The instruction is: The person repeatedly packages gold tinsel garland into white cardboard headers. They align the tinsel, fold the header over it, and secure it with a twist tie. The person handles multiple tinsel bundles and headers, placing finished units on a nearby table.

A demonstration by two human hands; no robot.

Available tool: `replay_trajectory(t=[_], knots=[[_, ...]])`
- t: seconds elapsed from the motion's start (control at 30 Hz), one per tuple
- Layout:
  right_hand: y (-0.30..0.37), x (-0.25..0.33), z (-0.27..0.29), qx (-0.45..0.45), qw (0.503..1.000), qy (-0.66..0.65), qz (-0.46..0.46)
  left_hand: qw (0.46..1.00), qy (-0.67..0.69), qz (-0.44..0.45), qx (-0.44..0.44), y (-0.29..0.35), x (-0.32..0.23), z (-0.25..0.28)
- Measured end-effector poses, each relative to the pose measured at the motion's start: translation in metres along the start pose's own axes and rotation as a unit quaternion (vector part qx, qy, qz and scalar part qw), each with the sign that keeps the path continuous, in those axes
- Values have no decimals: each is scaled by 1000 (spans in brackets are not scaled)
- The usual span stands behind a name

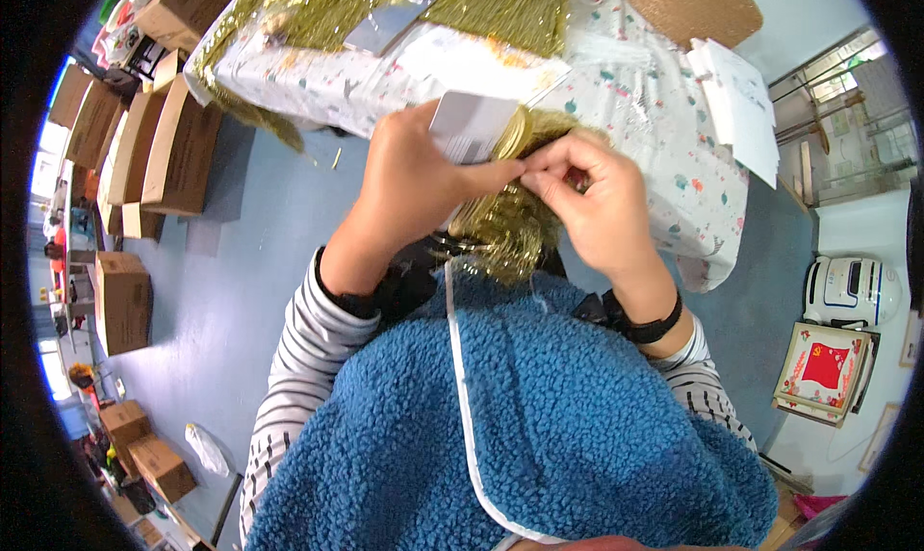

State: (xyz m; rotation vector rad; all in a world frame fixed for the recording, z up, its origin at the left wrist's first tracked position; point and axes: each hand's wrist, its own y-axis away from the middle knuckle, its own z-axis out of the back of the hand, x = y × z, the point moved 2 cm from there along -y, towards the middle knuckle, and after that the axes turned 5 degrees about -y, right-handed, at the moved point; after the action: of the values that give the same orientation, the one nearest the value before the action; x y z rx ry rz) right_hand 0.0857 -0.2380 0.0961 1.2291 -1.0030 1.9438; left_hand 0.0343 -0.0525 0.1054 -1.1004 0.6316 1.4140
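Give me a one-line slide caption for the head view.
Left hand holding a pale card, right hand at shiny olive-gold tinsel, by a patterned tablecloth.

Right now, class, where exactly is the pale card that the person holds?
In the head view, the pale card is a little above the picture's centre, in the left hand, against the shiny gold-green strands.
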Motion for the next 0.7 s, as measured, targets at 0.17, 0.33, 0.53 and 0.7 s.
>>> replay_trajectory(t=[0.17,0.33,0.53,0.7], knots=[[-2,6,3,15,1000,3,13,998,35,44,20,2,-1,2],[0,7,6,14,1000,0,26,998,46,41,11,2,0,1],[-6,5,15,40,998,45,-3,997,-7,47,54,-1,-4,4],[-14,13,36,-22,981,107,159,983,-152,-26,99,0,-19,5]])
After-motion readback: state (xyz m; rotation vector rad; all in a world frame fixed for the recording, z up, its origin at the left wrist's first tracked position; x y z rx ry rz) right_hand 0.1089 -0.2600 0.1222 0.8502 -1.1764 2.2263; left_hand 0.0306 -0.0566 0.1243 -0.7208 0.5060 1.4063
